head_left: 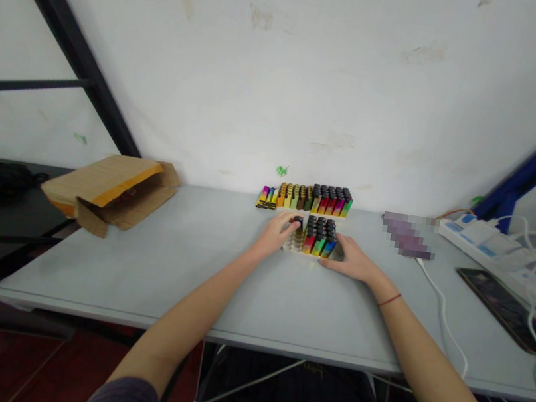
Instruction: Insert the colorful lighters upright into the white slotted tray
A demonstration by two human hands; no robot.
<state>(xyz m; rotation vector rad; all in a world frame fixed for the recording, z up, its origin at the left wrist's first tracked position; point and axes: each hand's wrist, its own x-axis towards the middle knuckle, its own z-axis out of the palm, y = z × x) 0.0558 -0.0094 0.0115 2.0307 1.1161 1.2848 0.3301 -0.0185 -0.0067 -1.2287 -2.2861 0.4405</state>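
Observation:
Between my hands lies a pale lighter tray (295,241) with holes, partly filled by upright lighters (319,241) with black tops and red, green and blue bodies. My left hand (275,231) pinches one black-topped lighter (298,221) over the tray's left part, where bare holes show. Most of that lighter's body is hidden. At the tray's right end, my right hand (350,259) grips the side, thumb at the front and fingers behind. Behind it, against the wall, stand black-topped lighters (331,200), yellow-patterned lighters (295,196) and a few lighters lying flat (267,197).
An opened brown cardboard box (109,187) sits at the table's left. To the right are a blurred-out phone (408,236) on a white cable, a dark phone (506,310), and a white power strip (488,244) with tangled cables. A wall closes off the table's back.

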